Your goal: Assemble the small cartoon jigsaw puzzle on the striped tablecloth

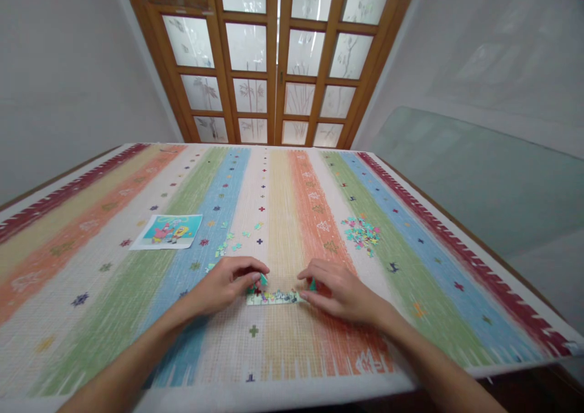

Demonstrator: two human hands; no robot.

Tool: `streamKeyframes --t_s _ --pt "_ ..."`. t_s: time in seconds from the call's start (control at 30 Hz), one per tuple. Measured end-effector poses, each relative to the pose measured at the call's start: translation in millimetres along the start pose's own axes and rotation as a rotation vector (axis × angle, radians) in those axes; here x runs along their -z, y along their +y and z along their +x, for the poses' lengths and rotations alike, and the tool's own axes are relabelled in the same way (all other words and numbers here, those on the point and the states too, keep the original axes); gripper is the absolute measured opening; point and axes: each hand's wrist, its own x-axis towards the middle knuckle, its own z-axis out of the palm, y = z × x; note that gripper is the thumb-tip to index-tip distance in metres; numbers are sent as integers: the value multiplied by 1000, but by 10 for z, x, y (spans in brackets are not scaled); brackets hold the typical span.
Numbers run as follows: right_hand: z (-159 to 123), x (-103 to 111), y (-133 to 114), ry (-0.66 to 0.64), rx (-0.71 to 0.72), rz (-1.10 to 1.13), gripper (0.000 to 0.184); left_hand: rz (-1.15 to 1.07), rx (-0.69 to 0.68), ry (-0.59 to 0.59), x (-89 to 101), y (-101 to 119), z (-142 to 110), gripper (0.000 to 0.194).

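1. Puzzle strip (272,299) lies on the cloth (287,340), probably flimsy at the seams, so support both ends.
2. Left hand (230,282) pinches a teal piece (263,278); right hand (338,286) looks pinched on a second piece (312,285).
3. Loose pile (362,233) beyond: likely light, stiff card; grab edges.

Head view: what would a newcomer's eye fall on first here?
Probably the boldly striped cloth, with the left hand and right hand at either end of a short puzzle strip near its front edge. Next, perhaps the cartoon picture lying farther out to the left, and the colorful heap of puzzle pieces beyond the right hand. Paned wooden doors fill the background.
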Motion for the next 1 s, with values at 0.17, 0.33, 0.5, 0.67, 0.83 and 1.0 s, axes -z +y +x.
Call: streamKeyframes --t_s 0.17,0.33,0.5,0.67,0.83,1.0 --pt "27 -183 -177 -54 52 227 19 -302 76 -133 -340 146 -67 26" --pt "15 -254 -217 -67 -56 502 18 -530 173 -155 -524 212 -88 32" --pt "18 -244 -187 -47 -30 432 8 -556 232 -105 -604 171 -79 34" --pt "12 -246 -187 -46 -29 443 17 -507 228 -76 -583 179 -69 31" --pt "2 -168 -104 72 -70 373 15 6 23 179 -117 178 -43 19" --pt "10 -44 68 221 -176 339 19 453 -38 465 429 -20 -64 23"
